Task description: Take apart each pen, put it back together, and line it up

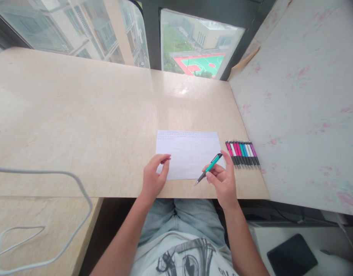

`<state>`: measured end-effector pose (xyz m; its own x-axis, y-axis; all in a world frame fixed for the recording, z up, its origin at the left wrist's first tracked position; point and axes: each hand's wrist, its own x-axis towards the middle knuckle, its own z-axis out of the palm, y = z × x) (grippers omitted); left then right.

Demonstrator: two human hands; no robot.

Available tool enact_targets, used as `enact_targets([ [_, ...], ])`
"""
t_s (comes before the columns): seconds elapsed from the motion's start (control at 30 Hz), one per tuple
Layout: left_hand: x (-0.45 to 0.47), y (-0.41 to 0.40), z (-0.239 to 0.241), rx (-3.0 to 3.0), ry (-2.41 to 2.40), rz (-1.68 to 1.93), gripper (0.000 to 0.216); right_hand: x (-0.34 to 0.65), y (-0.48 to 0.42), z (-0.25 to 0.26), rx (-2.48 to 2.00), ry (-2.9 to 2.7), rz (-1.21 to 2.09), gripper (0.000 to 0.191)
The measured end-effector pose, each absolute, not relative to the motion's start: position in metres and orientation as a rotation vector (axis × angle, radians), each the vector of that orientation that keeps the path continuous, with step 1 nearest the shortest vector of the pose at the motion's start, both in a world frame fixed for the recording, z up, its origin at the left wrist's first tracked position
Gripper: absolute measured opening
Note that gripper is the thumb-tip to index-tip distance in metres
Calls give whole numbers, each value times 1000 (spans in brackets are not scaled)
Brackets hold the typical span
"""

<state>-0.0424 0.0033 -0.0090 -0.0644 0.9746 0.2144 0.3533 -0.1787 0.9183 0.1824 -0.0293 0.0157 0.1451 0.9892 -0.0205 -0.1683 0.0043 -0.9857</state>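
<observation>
In my right hand (225, 184) is a teal ballpoint pen (213, 163) with a dark grip, slanting with its tip down to the left. My index finger lies by its top end, with the thumb and other fingers around the barrel. The pen is over the lower right part of a white sheet of paper (185, 157), which has small lines of writing along its top. At the sheet's lower left edge rests my left hand (155, 174), holding nothing, thumb and curled fingers apart.
A row of several coloured pens (242, 154) lies right of the paper, near the papered wall (303, 107). Windows border the far side of the pale tabletop (87, 126). A white cable (81, 188) loops at the left; a dark flat object (292, 255) sits lower right.
</observation>
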Motion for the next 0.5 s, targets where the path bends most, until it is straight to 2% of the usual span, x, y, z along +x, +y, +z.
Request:
enact_targets([
  [0.17, -73, 21, -16, 2167, 1741, 978, 28, 183, -25, 11, -1177, -893, 1122, 80],
  [0.3, -74, 22, -25, 2277, 1819, 755, 33, 182, -23, 10, -1172, -867, 1164, 86],
  [0.5, -72, 21, -26, 2278, 1810, 672, 34, 184, -21, 9, -1196, -778, 1181, 89],
])
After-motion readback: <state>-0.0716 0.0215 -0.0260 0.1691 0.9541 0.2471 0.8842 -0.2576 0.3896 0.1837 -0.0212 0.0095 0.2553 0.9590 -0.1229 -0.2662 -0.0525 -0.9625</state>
